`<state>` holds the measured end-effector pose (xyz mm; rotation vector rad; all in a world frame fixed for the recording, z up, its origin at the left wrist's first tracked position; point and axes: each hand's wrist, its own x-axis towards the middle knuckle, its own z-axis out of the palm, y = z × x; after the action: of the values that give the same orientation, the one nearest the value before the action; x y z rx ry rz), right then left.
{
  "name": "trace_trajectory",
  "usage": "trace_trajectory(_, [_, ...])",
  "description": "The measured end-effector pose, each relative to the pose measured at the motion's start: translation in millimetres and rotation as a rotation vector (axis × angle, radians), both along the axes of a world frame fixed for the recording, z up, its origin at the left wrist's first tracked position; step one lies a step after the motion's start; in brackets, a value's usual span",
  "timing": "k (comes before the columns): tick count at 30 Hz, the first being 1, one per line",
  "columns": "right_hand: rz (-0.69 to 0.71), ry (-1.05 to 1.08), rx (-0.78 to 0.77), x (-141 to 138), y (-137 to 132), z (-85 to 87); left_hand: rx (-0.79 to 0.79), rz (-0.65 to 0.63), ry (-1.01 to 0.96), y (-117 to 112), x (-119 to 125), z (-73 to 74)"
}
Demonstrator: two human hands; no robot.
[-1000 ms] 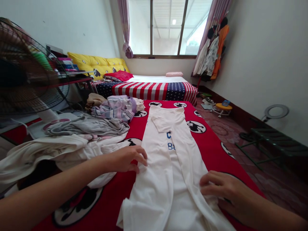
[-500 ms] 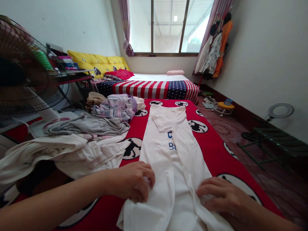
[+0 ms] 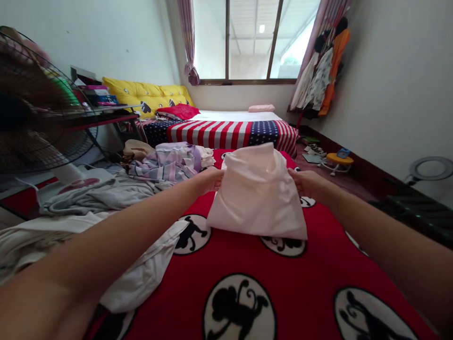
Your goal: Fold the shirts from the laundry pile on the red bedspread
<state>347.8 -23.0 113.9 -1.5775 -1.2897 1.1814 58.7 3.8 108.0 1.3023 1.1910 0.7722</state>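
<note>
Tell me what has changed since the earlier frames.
The left hand and right hand moved forward and now hold the sides of the white garment; its near end is folded over toward its far end, uncovering more red blanket. The fan and striped bedding stayed put.

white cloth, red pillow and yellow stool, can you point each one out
White cloth (image 3: 260,203): head view, on the middle of its near side
Red pillow (image 3: 178,111): head view, on its upper face
Yellow stool (image 3: 334,159): head view, on a bare part of its seat
</note>
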Motion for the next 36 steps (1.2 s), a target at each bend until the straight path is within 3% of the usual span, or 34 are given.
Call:
trace_trajectory(1, [-0.067,-0.027,-0.021,2.6,12.6,-3.2,-0.006,0.072,0.044,11.4,0.5,-3.7])
trace_trajectory(3, [-0.12,-0.115,-0.02,8.9,18.0,-15.4,-0.011,0.084,0.108,19.0,-4.2,-15.4])
trace_trajectory(8, [-0.023,-0.603,0.269,18.2,-31.4,-57.8,0.281,0.001,0.332,-14.2,-21.1,-52.0])
trace_trajectory(10, [-0.025,-0.745,0.294,17.2,-50.5,-68.0,0.387,-0.004,0.455,-29.0,-21.8,-61.7])
trace_trajectory(14, [-0.043,-0.74,0.29,9.6,-67.6,-76.2,0.512,0.033,0.616,-46.8,-18.4,-71.9])
trace_trajectory(18, [-0.008,-0.682,0.377,2.7,-70.1,-82.5,0.518,0.098,0.584,-51.8,-18.8,-77.9])
trace_trajectory(22, [0.031,-0.684,0.405,0.1,-70.2,-80.7,0.497,0.122,0.519,-51.7,-21.4,-72.8])
trace_trajectory(25, [0.056,-0.685,0.375,-2.8,-84.2,-64.9,0.497,0.091,0.486,-66.7,-26.6,-57.3])
trace_trajectory(28, [0.159,-0.67,0.344,-7.3,-127.5,-46.8,0.442,-0.04,0.469,-106.7,-42.1,-40.1])
trace_trajectory(32, [0.412,-0.761,0.194,-5.6,-203.3,-37.2,0.252,-0.359,0.568,-165.2,-71.5,-28.2])
trace_trajectory(34, [0.482,-0.872,0.183,-2.2,-219.7,-32.7,0.219,-0.422,0.616,-171.6,-79.4,-27.2])
trace_trajectory(36, [0.442,-0.938,0.261,-4.8,-211.2,-23.0,0.259,-0.359,0.625,-155.4,-78.1,-28.3])
